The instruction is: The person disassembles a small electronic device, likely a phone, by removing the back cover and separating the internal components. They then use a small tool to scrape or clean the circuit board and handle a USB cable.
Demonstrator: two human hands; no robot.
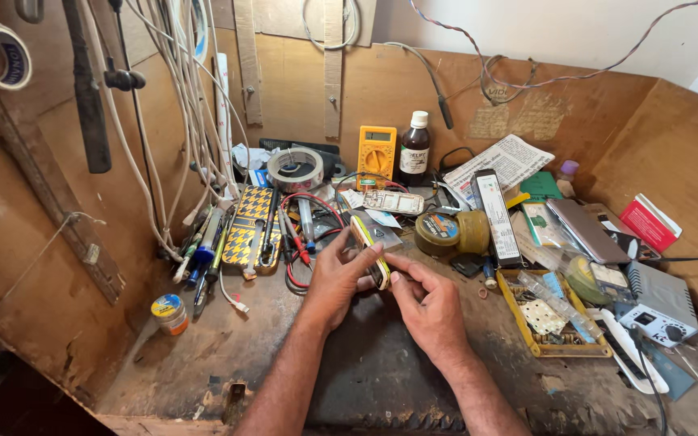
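My left hand (pixel 338 278) grips a small mobile phone (pixel 367 252) with a pale yellow rim, held on edge above the worn bench. My right hand (pixel 427 305) sits just to its right, thumb and fingertips pressed against the phone's lower edge. Both forearms reach in from the bottom of the head view. The phone's face is turned away, so its screen is hidden.
A yellow multimeter (pixel 376 153) and a dark bottle (pixel 414 149) stand at the back. A tape roll (pixel 295 169), a patterned case with tools (pixel 250 228), round tins (pixel 449 232), a yellow parts tray (pixel 550 321) and cables (pixel 179 113) crowd the bench.
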